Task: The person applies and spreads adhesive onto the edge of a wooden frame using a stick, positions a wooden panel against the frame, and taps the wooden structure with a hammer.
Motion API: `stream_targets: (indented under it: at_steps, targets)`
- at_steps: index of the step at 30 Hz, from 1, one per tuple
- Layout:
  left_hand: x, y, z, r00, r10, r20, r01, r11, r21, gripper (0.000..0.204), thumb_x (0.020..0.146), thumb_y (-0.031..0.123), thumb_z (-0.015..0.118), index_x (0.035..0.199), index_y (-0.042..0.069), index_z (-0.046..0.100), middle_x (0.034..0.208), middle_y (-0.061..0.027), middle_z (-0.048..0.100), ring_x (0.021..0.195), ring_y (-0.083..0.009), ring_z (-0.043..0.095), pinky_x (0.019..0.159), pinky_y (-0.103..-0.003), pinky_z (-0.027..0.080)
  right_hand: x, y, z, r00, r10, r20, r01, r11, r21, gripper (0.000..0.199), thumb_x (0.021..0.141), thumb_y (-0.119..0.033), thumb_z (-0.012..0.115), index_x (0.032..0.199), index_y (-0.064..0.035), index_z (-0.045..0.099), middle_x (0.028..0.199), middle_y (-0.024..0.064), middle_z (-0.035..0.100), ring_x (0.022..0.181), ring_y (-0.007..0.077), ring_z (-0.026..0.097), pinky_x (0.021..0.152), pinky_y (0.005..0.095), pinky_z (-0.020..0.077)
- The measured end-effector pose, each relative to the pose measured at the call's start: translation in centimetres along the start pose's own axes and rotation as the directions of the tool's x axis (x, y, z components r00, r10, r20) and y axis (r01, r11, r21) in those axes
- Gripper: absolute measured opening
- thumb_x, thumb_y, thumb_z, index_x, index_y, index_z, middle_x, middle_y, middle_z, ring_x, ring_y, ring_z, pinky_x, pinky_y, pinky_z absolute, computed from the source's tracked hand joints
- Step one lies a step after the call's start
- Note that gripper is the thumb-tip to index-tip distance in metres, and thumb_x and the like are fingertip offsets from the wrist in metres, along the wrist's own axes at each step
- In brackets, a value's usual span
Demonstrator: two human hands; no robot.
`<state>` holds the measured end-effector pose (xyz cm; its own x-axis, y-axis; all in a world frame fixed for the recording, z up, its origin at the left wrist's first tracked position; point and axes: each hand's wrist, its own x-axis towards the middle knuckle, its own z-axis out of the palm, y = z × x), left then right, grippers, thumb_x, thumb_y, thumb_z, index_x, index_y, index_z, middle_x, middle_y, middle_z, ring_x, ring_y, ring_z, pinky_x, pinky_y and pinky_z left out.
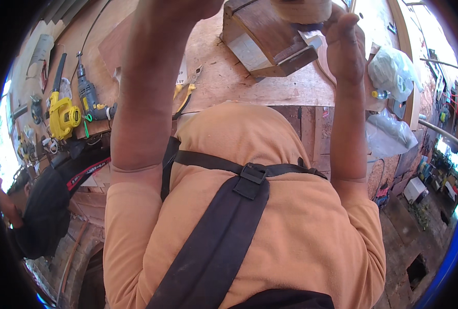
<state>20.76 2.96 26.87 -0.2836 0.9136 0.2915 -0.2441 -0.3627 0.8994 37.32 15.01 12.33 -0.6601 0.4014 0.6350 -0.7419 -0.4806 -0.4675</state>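
Observation:
At the top edge my right hand [346, 44] is closed round a light-brown wooden piece with a rounded edge [305, 11], thumb up along its side. My left hand [197, 7] is cut off by the top edge, so its fingers are out of sight. Between the hands, an angled wooden box-like piece [262, 38] with dark brown and pale faces rests on the wooden workbench [213, 98]. Its upper end lies partly behind the piece in my right hand. Pliers with yellow and black handles [189, 88] lie on the bench by my left forearm.
On the left of the bench are a grey power drill [89, 92] and a yellow blower [64, 118]. Clear plastic bags [392, 72] and a yellow-capped bottle [381, 95] sit at the right. Another person in black [46, 206] is at the far left.

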Motion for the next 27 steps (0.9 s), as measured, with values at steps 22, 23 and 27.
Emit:
stream_targets:
  at_steps: [22,23,27]
  targets:
    - [0.1,-6.0,0.6,0.979,-0.201,-0.045,0.203,0.978,0.049,0.026,0.083,0.003,0.076,0.106,-0.004,0.064,0.095,-0.0093,0.071,0.084,-0.0163,0.070,0.077,-0.031,0.058,1.9,-3.9,5.6,0.928,0.106,-0.358,-0.327,0.693,-0.642,0.052,0.101,-0.033,0.060,0.134,0.0062,0.055,0.124,0.0127,0.065,0.113,0.0191,0.061,0.099,0.0335,0.0475]
    - [0.2,-5.8,0.8,0.978,-0.204,-0.045,0.206,0.977,0.050,0.026,0.083,0.003,0.076,0.106,-0.004,0.064,0.095,-0.0093,0.071,0.084,-0.0163,0.070,0.077,-0.031,0.058,2.0,-4.3,6.0,0.874,0.145,-0.464,-0.458,0.564,-0.687,0.051,0.100,-0.031,0.061,0.135,0.0060,0.054,0.125,0.0130,0.065,0.114,0.0192,0.061,0.100,0.0337,0.0476]
    - [0.5,-5.1,1.7,0.990,-0.140,0.029,0.130,0.969,0.211,0.027,0.084,0.003,0.076,0.106,-0.003,0.064,0.096,-0.0093,0.071,0.086,-0.0160,0.069,0.078,-0.031,0.058,1.4,-4.3,5.3,0.873,0.171,-0.457,-0.458,0.608,-0.648,0.050,0.101,-0.029,0.060,0.136,0.0055,0.053,0.126,0.0130,0.064,0.114,0.0190,0.061,0.099,0.0332,0.0478]
